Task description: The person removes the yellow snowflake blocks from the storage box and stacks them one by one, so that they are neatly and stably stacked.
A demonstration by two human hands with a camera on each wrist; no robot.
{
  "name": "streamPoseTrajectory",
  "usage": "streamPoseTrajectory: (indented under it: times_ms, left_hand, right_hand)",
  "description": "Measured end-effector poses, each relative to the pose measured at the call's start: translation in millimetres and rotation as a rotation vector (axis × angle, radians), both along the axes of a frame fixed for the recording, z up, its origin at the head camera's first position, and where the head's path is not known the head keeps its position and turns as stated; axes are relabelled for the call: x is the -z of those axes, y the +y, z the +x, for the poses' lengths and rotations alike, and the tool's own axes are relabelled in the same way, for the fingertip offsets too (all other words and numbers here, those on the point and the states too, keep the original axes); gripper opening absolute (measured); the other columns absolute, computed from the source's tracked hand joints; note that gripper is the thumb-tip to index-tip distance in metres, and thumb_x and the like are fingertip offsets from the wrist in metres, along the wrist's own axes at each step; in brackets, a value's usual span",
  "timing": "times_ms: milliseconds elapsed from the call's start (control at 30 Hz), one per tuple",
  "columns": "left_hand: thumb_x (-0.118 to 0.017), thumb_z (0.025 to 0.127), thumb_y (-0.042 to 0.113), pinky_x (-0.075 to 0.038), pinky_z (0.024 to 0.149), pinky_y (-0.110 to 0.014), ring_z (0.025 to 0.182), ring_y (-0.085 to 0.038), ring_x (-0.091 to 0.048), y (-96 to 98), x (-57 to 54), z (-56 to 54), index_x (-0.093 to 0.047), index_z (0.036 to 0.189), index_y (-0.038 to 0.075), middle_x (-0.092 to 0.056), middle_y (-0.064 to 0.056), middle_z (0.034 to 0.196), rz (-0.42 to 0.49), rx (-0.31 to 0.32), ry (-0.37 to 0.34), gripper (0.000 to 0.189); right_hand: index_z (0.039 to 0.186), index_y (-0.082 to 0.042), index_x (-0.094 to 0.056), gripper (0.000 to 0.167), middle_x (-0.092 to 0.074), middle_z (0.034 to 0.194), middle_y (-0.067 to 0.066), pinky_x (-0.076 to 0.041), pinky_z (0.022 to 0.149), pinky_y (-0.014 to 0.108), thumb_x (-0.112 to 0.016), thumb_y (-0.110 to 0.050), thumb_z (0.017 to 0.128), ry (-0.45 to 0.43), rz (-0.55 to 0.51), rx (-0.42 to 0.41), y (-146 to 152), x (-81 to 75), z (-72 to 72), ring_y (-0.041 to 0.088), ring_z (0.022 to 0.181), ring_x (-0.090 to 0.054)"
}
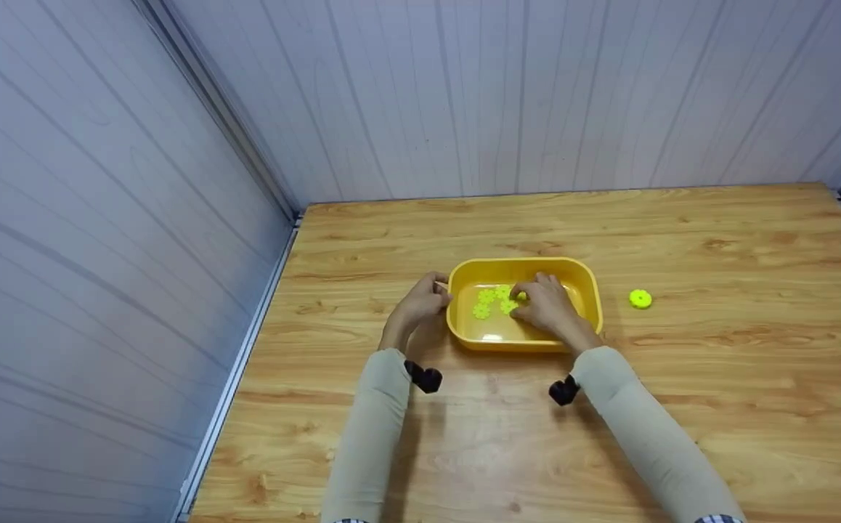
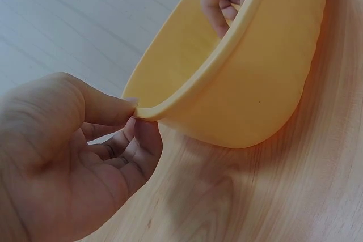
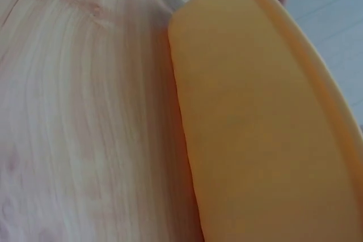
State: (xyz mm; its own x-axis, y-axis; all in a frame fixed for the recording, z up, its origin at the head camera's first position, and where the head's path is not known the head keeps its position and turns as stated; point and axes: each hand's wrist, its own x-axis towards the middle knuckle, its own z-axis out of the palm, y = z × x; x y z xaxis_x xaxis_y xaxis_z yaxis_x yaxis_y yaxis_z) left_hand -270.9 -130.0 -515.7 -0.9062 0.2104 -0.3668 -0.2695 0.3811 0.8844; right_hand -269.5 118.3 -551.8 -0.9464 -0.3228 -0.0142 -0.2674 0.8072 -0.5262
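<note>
A yellow plastic tub (image 1: 522,347) stands on the wooden table, and several small lime-green flower-shaped pieces (image 1: 481,311) lie on its floor. At the tub's left end my left hand (image 1: 420,303) pinches the rim between thumb and fingers; the left wrist view shows this grip on the rim (image 2: 148,113) up close. My right hand (image 1: 547,305) reaches over the front wall into the tub, thumb and fingers bent down around the flower pieces on the right. Whether it holds one I cannot tell. The right wrist view is mostly the tub's outer wall (image 3: 255,111).
One more lime-green flower-shaped piece (image 1: 640,298) lies on the table (image 1: 718,349) to the right of the tub. Pale panelled walls (image 1: 420,102) rise behind the table and along its left side. A small black device (image 1: 424,378) sits at each wrist.
</note>
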Motion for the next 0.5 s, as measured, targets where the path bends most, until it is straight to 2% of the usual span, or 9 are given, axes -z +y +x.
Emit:
streamPoseTrajectory:
  times_ms: [200, 500]
  left_hand:
    - [-0.051, 0.093, 0.003, -0.041, 0.076, -0.033, 0.077, -0.014, -0.044, -0.5, 0.2, -1.0, -0.045, 0.131, 0.003, -0.044, -0.002, 0.086, -0.007, -0.001, -0.001, 0.038]
    - [-0.051, 0.093, 0.004, -0.04, 0.067, -0.024, 0.077, -0.014, -0.044, 0.1, 0.6, -1.1, -0.046, 0.129, 0.005, -0.045, -0.002, 0.085, -0.042, 0.001, 0.014, 0.036]
  right_hand:
    - [0.1, -0.003, -0.068, 0.029, -0.053, 0.101, 0.016, -0.032, 0.086, 0.045, -0.077, -0.021, 0.079, 0.012, 0.0, -0.003, -0.8, 0.7, -0.8, 0.033, 0.095, -0.042]
    - [0.092, -0.004, -0.062, 0.024, -0.049, 0.1, 0.012, -0.034, 0.086, 0.043, -0.077, -0.017, 0.078, -0.03, -0.069, 0.058, 0.7, -0.9, -0.4, 0.031, 0.097, -0.04]
